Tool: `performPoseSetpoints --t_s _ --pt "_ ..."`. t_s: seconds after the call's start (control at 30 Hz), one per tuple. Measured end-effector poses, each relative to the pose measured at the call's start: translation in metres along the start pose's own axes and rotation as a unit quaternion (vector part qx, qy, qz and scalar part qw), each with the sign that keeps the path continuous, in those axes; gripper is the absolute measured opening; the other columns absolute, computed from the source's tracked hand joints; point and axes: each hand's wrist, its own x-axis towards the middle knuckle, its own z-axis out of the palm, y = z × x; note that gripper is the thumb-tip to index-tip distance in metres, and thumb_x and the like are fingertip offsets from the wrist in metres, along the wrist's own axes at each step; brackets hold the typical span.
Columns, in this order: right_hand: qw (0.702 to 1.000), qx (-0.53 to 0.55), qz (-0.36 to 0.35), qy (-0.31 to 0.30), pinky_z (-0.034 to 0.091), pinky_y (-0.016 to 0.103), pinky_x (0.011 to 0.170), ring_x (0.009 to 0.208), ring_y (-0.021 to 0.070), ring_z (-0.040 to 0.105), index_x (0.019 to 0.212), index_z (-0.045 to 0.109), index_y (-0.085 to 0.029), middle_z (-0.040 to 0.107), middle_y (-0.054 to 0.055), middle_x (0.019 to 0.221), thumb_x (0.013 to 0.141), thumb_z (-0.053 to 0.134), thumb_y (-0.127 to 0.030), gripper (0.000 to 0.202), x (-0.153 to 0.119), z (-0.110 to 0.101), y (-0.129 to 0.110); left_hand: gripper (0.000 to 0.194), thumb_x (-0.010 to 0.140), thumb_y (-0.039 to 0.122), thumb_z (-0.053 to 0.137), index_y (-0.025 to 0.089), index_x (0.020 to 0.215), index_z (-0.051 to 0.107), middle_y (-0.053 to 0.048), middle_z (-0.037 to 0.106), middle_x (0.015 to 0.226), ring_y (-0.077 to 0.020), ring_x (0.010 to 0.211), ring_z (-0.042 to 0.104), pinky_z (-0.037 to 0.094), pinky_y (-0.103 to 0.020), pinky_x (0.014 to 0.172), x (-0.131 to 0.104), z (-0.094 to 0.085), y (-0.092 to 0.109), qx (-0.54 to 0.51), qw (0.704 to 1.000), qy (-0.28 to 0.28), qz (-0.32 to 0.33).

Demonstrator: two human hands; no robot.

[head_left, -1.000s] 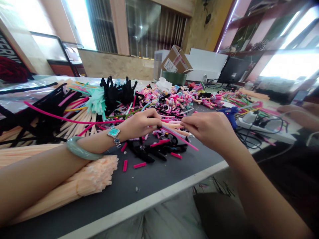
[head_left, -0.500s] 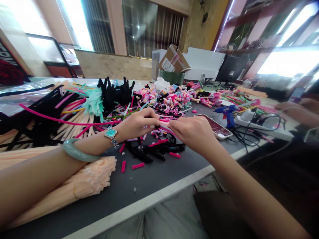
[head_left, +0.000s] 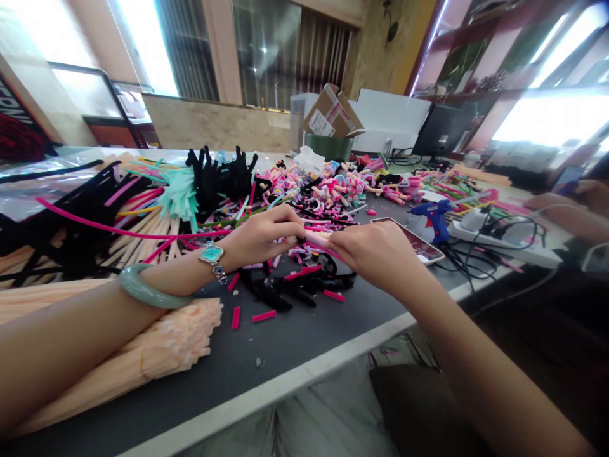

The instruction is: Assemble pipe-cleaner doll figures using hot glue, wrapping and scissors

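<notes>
Over the middle of the table my left hand (head_left: 267,233) is closed, thumb and fingers pinching one end of a short pale pink pipe cleaner piece (head_left: 317,238). My right hand (head_left: 368,246) pinches the other end, a small gap apart. Fingers hide much of the piece. A long magenta pipe cleaner (head_left: 118,230) runs leftward from beside my left wrist; whether the hand grips it cannot be told. Below the hands lie black fuzzy strips (head_left: 266,292) and several short magenta pieces (head_left: 263,316). A phone (head_left: 419,244) lies just beyond my right hand.
Peach pipe cleaner bundles (head_left: 176,343) lie under my left forearm. Mint (head_left: 179,197) and black bundles (head_left: 221,178) stand behind. A pile of small pink figures (head_left: 333,184) is farther back. To the right are a blue glue gun (head_left: 438,219), a power strip (head_left: 504,244) and another person's hand (head_left: 556,206).
My right hand has shifted slightly right, widening the gap between the hands, and more of the pale pink piece shows. My left hand has barely moved.
</notes>
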Motion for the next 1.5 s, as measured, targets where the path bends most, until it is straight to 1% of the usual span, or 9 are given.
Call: performPoseSetpoints --t_s 0.13,0.27,0.67,0.8,0.9,1.07,1.2,1.33,1.5 --pt "1.000 -0.013 0.009 -0.015 0.014 0.028 0.051 0.057 0.0164 0.061 0.079 0.067 -0.019 0.070 0.004 0.069 0.092 0.047 -0.029 0.026 0.001 0.000 0.000 0.013 0.087 0.020 0.053 0.018 0.092 0.065 -0.006 0.063 0.091 -0.0124 0.083 0.061 0.051 -0.022 0.075 0.001 0.000 0.001 -0.010 1.000 0.003 -0.008" --pt "0.999 -0.012 0.013 -0.029 0.015 0.028 0.050 0.060 0.0181 0.063 0.081 0.067 -0.021 0.071 0.003 0.071 0.093 0.045 -0.029 0.026 0.001 -0.001 -0.002 0.012 0.087 0.017 0.053 0.017 0.092 0.063 -0.007 0.064 0.093 -0.0122 0.083 0.061 0.051 -0.023 0.076 0.002 0.000 0.002 -0.003 1.000 0.005 0.001" --pt "0.998 -0.017 0.033 -0.048 0.020 0.027 0.050 0.061 0.0203 0.064 0.081 0.069 -0.020 0.071 0.006 0.073 0.094 0.043 -0.035 0.033 0.002 0.000 -0.005 0.010 0.088 0.019 0.053 0.017 0.093 0.061 -0.008 0.063 0.098 -0.0131 0.090 0.061 0.052 -0.023 0.081 -0.001 0.000 0.000 0.006 0.999 -0.031 0.000" --pt "0.998 -0.019 0.038 -0.044 0.019 0.027 0.050 0.060 0.0196 0.064 0.082 0.069 -0.020 0.071 0.006 0.073 0.095 0.041 -0.035 0.035 0.003 0.000 -0.007 0.009 0.087 0.018 0.053 0.017 0.092 0.060 -0.008 0.063 0.101 -0.0128 0.089 0.062 0.053 -0.023 0.080 -0.001 0.001 -0.001 0.013 1.000 -0.013 0.023" --pt "0.998 -0.010 0.045 -0.030 0.016 0.028 0.050 0.058 0.0185 0.062 0.077 0.068 -0.020 0.071 0.005 0.071 0.094 0.038 -0.034 0.037 0.003 0.000 -0.008 0.009 0.086 0.015 0.053 0.016 0.093 0.059 -0.008 0.063 0.100 -0.0130 0.089 0.062 0.053 -0.023 0.080 0.000 0.001 -0.001 0.009 0.999 -0.005 0.035" --pt "0.998 -0.009 0.061 -0.008 0.013 0.029 0.050 0.056 0.0177 0.062 0.072 0.064 -0.018 0.069 0.005 0.067 0.095 0.035 -0.033 0.040 0.001 0.000 -0.010 0.010 0.085 0.014 0.053 0.016 0.093 0.060 -0.008 0.063 0.100 -0.0134 0.090 0.062 0.053 -0.024 0.082 0.000 0.000 -0.001 0.005 1.000 -0.008 0.018" --pt "0.997 -0.017 0.081 0.005 0.014 0.028 0.050 0.053 0.0189 0.060 0.085 0.062 -0.019 0.067 0.005 0.063 0.094 0.035 -0.034 0.032 0.001 -0.002 -0.011 0.010 0.086 0.017 0.054 0.017 0.094 0.061 -0.008 0.063 0.100 -0.0133 0.090 0.061 0.052 -0.024 0.082 -0.001 0.000 0.000 0.003 1.000 -0.016 0.002" --pt "0.997 0.005 0.079 -0.002 0.015 0.027 0.049 0.049 0.0174 0.057 0.092 0.057 -0.020 0.065 0.003 0.061 0.093 0.037 -0.029 0.022 0.001 -0.005 -0.012 0.011 0.086 0.017 0.054 0.017 0.094 0.062 -0.008 0.062 0.100 -0.0138 0.090 0.061 0.052 -0.025 0.082 -0.002 0.001 -0.002 -0.007 1.000 -0.007 0.019" --pt "0.997 0.053 0.063 0.000 0.019 0.026 0.050 0.052 0.0162 0.057 0.096 0.061 -0.025 0.067 0.001 0.064 0.093 0.037 -0.028 0.024 0.000 -0.005 -0.009 0.022 0.087 0.016 0.053 0.020 0.107 0.062 -0.008 0.060 0.103 -0.0138 0.092 0.061 0.052 -0.024 0.083 -0.003 0.001 -0.003 -0.010 1.000 -0.011 0.028"
